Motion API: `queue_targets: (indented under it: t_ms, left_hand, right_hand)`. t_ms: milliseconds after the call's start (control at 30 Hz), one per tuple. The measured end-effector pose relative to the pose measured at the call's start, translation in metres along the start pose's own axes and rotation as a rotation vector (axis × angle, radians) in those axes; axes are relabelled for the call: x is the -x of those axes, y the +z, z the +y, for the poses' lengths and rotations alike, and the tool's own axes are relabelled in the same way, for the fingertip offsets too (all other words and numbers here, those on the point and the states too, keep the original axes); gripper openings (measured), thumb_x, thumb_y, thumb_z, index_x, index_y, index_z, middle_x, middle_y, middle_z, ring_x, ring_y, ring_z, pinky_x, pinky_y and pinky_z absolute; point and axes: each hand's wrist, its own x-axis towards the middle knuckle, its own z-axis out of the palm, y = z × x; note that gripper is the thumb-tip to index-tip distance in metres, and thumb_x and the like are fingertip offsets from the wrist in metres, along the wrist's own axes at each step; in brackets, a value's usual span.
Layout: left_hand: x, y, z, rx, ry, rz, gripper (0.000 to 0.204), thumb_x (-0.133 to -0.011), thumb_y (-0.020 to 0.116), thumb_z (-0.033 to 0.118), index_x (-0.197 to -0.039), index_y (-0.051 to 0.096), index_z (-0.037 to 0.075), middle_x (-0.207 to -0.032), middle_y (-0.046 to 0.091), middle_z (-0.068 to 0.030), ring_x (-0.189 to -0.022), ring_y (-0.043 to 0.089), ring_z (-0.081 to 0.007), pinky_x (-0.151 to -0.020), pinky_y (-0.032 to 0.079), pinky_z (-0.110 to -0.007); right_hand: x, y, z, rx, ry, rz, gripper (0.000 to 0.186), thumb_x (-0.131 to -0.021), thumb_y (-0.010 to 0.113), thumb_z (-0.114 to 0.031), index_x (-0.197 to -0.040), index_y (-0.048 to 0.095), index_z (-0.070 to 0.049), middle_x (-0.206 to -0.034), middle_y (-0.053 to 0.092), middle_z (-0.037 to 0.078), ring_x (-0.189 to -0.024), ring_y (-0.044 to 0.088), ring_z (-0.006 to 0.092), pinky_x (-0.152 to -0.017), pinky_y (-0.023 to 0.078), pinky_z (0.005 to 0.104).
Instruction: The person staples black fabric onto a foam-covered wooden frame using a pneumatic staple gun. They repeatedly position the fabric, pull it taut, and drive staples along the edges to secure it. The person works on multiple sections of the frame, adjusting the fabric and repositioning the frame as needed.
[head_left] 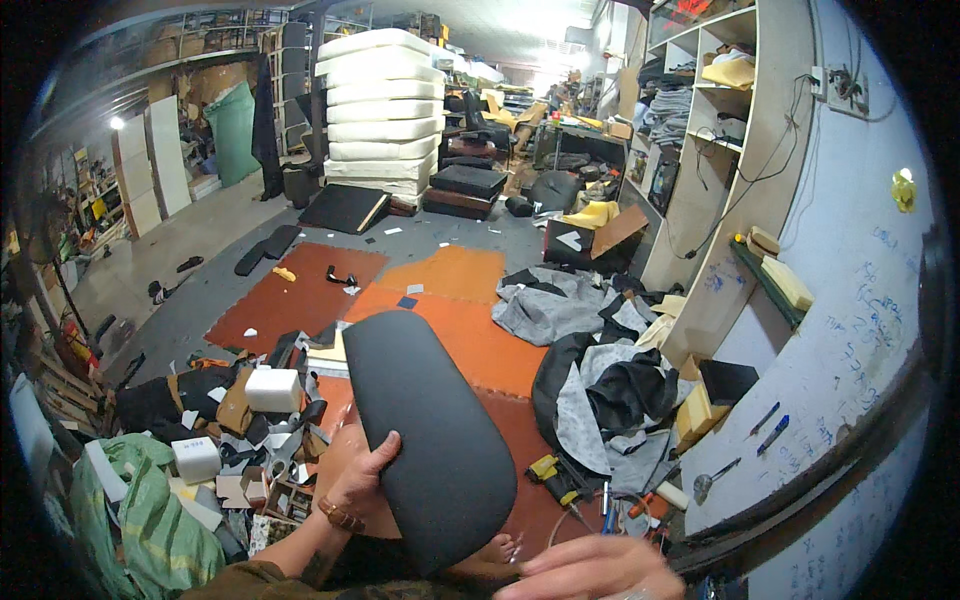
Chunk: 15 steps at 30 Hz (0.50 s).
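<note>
My left hand [368, 482] grips the left edge of a dark grey cushion panel [435, 430], thumb on its front face. The panel is smooth and covered, wide and rounded at the lower right and narrower at the top. It stands tilted over my lap, and the fingers behind it are hidden. My right hand [600, 572] is low at the picture's bottom edge, right of the panel and apart from it. Its fingers stretch loosely leftward, slightly blurred, with nothing visible in them. Past the panel's lower right lies a yellow and black power tool [556, 480].
Orange and brown mats [450, 335] cover the floor ahead. Grey and black fabric [615, 390] lies heaped at right, beside a white board [800, 440] with tools on it. Foam blocks [272, 390], scraps and a green sack [150, 520] crowd the left. White cushions [380, 130] are stacked behind.
</note>
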Motion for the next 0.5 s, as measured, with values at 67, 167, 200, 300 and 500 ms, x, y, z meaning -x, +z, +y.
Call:
queue_targets:
  t_ms: [67, 167, 200, 300, 500]
  left_hand:
    - [-0.016, 0.022, -0.021, 0.072, -0.059, -0.24, 0.064, -0.099, 0.073, 0.03, -0.149, 0.048, -0.001, -0.142, 0.06, -0.0127, -0.127, 0.059, -0.0263, -0.11, 0.046, -0.044]
    - [-0.022, -0.032, -0.058, -0.019, -0.19, -0.373, 0.069, -0.104, 0.067, 0.037, -0.155, 0.042, -0.003, -0.147, 0.057, -0.0135, -0.135, 0.054, -0.0261, -0.116, 0.043, -0.042]
    - [-0.025, -0.016, -0.061, -0.058, -0.151, -0.453, 0.071, -0.104, 0.067, 0.039, -0.154, 0.042, -0.004, -0.147, 0.057, -0.0146, -0.135, 0.054, -0.0261, -0.116, 0.042, -0.042]
    - [-0.031, 0.0, -0.067, -0.183, -0.124, -0.516, 0.074, -0.105, 0.064, 0.043, -0.152, 0.041, -0.009, -0.146, 0.057, -0.0177, -0.133, 0.055, -0.0259, -0.116, 0.043, -0.042]
    - [-0.034, 0.015, -0.085, 0.167, -0.44, -0.275, 0.072, -0.108, 0.058, 0.042, -0.15, 0.041, -0.013, -0.137, 0.062, -0.0197, -0.123, 0.062, -0.0241, -0.11, 0.049, -0.038]
  right_hand:
    - [0.035, 0.002, -0.017, 0.344, 0.263, 0.263, 0.022, -0.097, 0.067, -0.014, -0.113, 0.073, 0.0, -0.103, 0.075, 0.019, -0.084, 0.071, 0.0248, -0.076, 0.058, 0.0387]
    - [0.102, 0.032, 0.04, 0.264, 1.026, 0.698, 0.063, -0.093, 0.077, -0.013, -0.148, 0.052, 0.002, -0.129, 0.067, 0.019, -0.111, 0.066, 0.0263, -0.097, 0.054, 0.0359]
    - [0.135, 0.036, 0.053, 0.208, 1.142, 0.739, 0.067, -0.095, 0.077, -0.019, -0.152, 0.047, 0.002, -0.131, 0.066, 0.019, -0.113, 0.065, 0.0266, -0.097, 0.053, 0.0358]
    - [0.184, 0.048, 0.073, -0.136, 1.367, 0.733, 0.081, -0.098, 0.077, -0.034, -0.158, 0.036, 0.0, -0.138, 0.064, 0.014, -0.119, 0.062, 0.0208, -0.1, 0.051, 0.0344]
    - [0.193, 0.071, 0.087, -0.183, 1.299, 0.833, 0.058, -0.101, 0.074, -0.037, -0.142, 0.057, 0.002, -0.13, 0.068, 0.01, -0.116, 0.062, 0.0191, -0.102, 0.049, 0.0351]
